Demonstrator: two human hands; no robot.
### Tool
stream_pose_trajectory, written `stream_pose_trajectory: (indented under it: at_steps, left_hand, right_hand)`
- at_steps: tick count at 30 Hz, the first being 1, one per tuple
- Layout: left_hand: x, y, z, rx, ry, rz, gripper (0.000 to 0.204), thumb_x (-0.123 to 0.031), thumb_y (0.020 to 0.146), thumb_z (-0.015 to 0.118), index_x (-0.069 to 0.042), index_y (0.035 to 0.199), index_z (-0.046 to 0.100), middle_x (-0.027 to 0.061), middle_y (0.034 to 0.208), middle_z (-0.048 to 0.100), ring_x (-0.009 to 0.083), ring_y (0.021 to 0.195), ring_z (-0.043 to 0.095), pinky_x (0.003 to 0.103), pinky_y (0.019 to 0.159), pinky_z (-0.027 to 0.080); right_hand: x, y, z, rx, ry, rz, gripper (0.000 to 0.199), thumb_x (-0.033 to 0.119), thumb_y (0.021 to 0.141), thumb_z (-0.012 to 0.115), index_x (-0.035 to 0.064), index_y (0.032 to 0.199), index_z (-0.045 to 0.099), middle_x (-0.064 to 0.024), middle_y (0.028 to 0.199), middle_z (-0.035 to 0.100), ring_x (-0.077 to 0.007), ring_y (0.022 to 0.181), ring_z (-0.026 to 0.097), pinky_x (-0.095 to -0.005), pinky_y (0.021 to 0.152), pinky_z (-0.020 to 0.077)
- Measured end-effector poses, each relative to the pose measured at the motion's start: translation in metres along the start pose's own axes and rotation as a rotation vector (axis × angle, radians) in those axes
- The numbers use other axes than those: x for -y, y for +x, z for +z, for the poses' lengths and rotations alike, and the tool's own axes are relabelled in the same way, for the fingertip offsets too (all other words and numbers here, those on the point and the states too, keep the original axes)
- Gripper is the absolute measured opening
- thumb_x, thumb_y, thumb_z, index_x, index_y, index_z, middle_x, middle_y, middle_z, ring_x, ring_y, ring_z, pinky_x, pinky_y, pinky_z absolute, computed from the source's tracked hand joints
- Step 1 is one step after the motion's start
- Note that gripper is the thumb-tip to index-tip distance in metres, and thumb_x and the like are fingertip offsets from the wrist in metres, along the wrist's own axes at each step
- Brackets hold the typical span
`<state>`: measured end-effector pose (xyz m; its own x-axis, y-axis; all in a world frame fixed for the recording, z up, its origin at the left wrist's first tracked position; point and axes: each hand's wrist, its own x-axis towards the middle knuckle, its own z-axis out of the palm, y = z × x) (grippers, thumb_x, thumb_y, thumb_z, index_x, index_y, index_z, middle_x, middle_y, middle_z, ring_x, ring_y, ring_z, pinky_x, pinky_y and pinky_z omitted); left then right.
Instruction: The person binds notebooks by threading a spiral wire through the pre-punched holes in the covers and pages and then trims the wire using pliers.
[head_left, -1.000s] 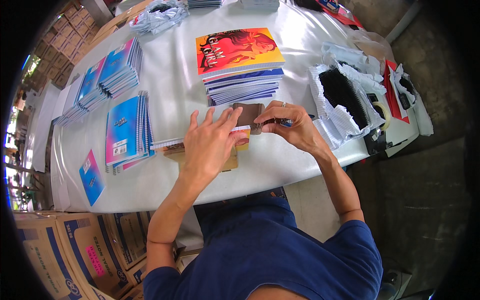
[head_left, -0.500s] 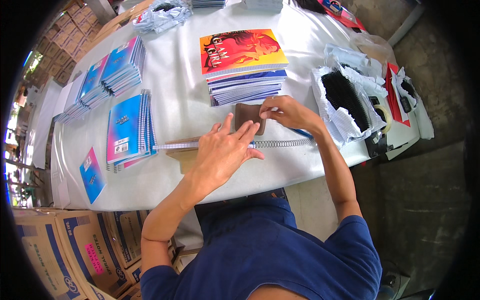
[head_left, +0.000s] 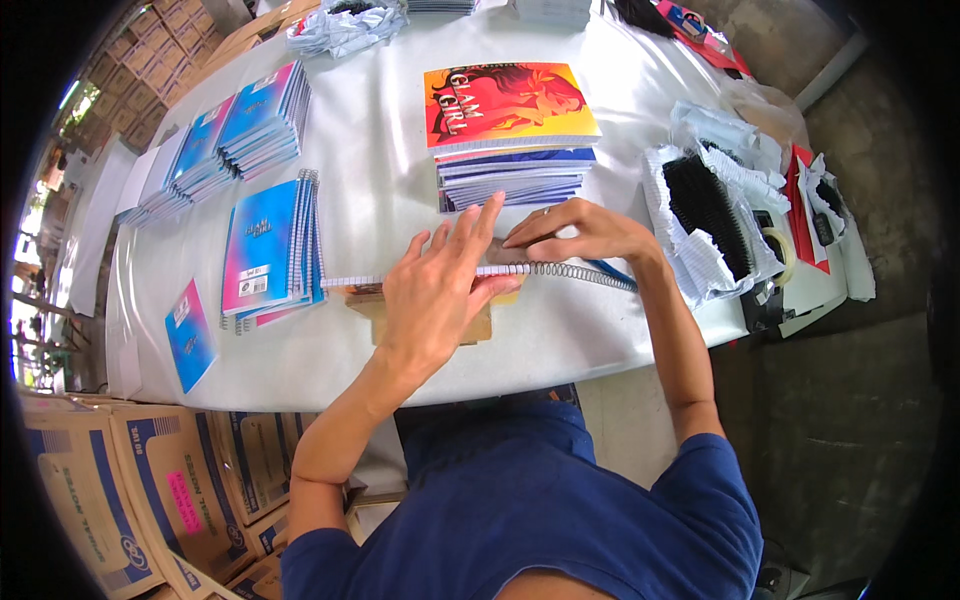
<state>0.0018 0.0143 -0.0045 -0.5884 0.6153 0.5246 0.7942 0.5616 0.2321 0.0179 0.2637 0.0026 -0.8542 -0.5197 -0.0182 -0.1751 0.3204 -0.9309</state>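
My left hand (head_left: 430, 300) straddles a notebook (head_left: 345, 282) seen edge-on, its thumb on the near side and its fingers stretched along the far side. From the notebook's right end a metal spiral coil (head_left: 585, 273) runs out to the right. My right hand (head_left: 592, 235) is just beyond the coil, its fingers drawn together over a brown pad (head_left: 505, 252), mostly hidden; what they pinch, if anything, does not show. Beneath the left hand, a piece of brown cardboard (head_left: 470, 328) rests on the table.
Beyond my hands stands a stack of books with a red and yellow cover (head_left: 510, 105). Blue-pink spiral notebooks (head_left: 262, 240) are piled at left. Black coils (head_left: 700, 215) lie in crumpled wrapping beside a tape roll (head_left: 780, 255) at right. Cartons (head_left: 180, 490) stand below the table's left edge.
My right hand has come nearer to the coil, its fingers now lower over the brown pad. The left thumb has drawn in against the notebook. The whole view has shifted slightly.
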Motion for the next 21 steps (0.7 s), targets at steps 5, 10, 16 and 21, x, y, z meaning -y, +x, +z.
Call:
stream_pose_trajectory:
  at_steps: [5, 10, 16, 21]
  left_hand:
    - [0.001, 0.000, -0.003, -0.027, 0.001, -0.008, 0.102, -0.046, 0.062, 0.079, -0.019, 0.149, 0.035, 0.0107, 0.120, 0.066, 0.0291, 0.104, 0.066, 0.043, 0.092, 0.051]
    - [0.007, 0.000, -0.006, -0.057, -0.013, -0.058, 0.103, -0.044, 0.060, 0.081, -0.019, 0.149, 0.035, 0.0102, 0.112, 0.068, 0.0268, 0.103, 0.066, 0.043, 0.091, 0.052]
    - [0.015, -0.005, -0.009, -0.042, 0.011, -0.076, 0.103, -0.044, 0.059, 0.081, -0.020, 0.149, 0.036, 0.0104, 0.111, 0.069, 0.0263, 0.102, 0.067, 0.044, 0.091, 0.052]
    - [0.019, -0.007, -0.013, -0.045, 0.008, -0.085, 0.104, -0.046, 0.058, 0.081, -0.020, 0.149, 0.036, 0.0108, 0.111, 0.069, 0.0269, 0.103, 0.066, 0.045, 0.093, 0.051]
  right_hand:
    - [0.002, 0.004, 0.002, -0.002, 0.001, -0.041, 0.056, 0.042, 0.086, 0.064, -0.0060, 0.114, 0.067, -0.0244, 0.120, 0.064, -0.0357, 0.114, 0.060, -0.0423, 0.101, 0.0433]
    - [-0.017, 0.007, 0.006, 0.055, 0.750, -0.421, 0.051, 0.041, 0.084, 0.068, -0.0001, 0.114, 0.070, -0.0199, 0.120, 0.065, -0.0307, 0.116, 0.059, -0.0393, 0.101, 0.0425]
    - [-0.030, 0.008, 0.014, -0.092, 0.735, -0.160, 0.045, 0.034, 0.085, 0.066, -0.0024, 0.111, 0.070, -0.0232, 0.121, 0.063, -0.0355, 0.115, 0.058, -0.0432, 0.098, 0.0449]
    - [0.010, 0.026, 0.017, -0.079, 0.046, 0.045, 0.057, 0.041, 0.084, 0.065, -0.0119, 0.106, 0.068, -0.0287, 0.120, 0.061, -0.0378, 0.113, 0.059, -0.0442, 0.099, 0.0432]
